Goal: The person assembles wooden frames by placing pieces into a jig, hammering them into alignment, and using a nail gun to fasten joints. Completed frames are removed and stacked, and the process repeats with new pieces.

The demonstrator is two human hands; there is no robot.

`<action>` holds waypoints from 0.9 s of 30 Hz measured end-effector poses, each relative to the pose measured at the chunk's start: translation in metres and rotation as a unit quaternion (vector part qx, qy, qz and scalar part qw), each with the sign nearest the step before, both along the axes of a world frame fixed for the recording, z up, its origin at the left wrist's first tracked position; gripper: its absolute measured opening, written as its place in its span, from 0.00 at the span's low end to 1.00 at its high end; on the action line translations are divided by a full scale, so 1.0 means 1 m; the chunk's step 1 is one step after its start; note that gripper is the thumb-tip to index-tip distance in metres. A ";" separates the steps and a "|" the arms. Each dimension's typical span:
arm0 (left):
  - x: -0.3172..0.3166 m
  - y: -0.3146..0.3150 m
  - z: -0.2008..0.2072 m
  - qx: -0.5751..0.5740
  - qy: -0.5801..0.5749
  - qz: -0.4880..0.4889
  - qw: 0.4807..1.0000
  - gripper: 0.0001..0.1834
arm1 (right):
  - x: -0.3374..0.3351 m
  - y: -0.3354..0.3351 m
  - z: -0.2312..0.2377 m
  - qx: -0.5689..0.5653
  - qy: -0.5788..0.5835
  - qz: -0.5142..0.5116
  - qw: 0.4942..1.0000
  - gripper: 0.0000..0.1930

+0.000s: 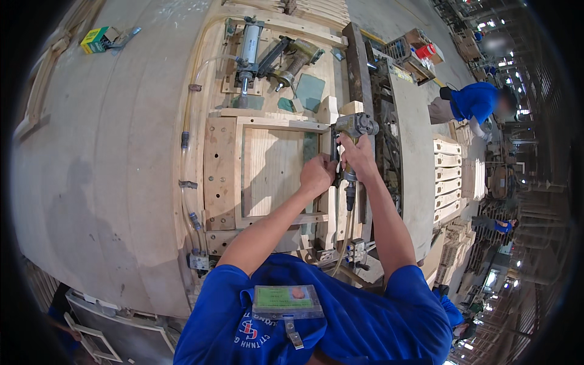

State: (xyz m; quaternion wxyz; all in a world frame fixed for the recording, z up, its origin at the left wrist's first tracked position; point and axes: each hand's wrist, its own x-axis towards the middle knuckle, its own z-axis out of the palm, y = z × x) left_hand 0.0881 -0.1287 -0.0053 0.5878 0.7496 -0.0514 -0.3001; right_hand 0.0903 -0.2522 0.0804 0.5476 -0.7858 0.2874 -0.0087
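My right hand (361, 157) is wrapped round the handle of a pneumatic nail gun (358, 124), its metal head pointing away from me. An air hose (344, 234) runs from the handle's lower end back toward me. Just left of it, my left hand (317, 175) has its fingers curled at the gun's dark, narrow magazine (334, 145); the fingertips are partly hidden. Beneath and beside both hands lies a pale wooden frame (239, 170) around a panel (277, 167). A shaped wooden piece (328, 219) lies along the frame's right side.
Beyond the frame are an air cylinder (250, 42) and a second nail gun (298, 61). A drilled wooden board (219, 173) and clear tubing (186, 161) border the left. A green-yellow box (97, 40) sits far left. Stacked wooden parts (447, 179) and a blue-shirted person (474, 100) are rightward.
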 end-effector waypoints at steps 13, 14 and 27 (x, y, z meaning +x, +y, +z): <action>0.002 0.005 0.000 -0.003 -0.002 0.044 0.999 0.16 | 0.015 0.021 0.010 -0.082 0.059 0.062 0.993 0.12; 0.002 0.011 0.002 0.001 -0.008 0.032 0.999 0.16 | 0.014 0.020 0.013 -0.114 0.092 0.097 0.984 0.12; 0.057 0.073 -0.027 -0.092 0.025 0.292 0.952 0.15 | 0.128 0.109 0.019 -0.205 0.002 0.488 0.848 0.25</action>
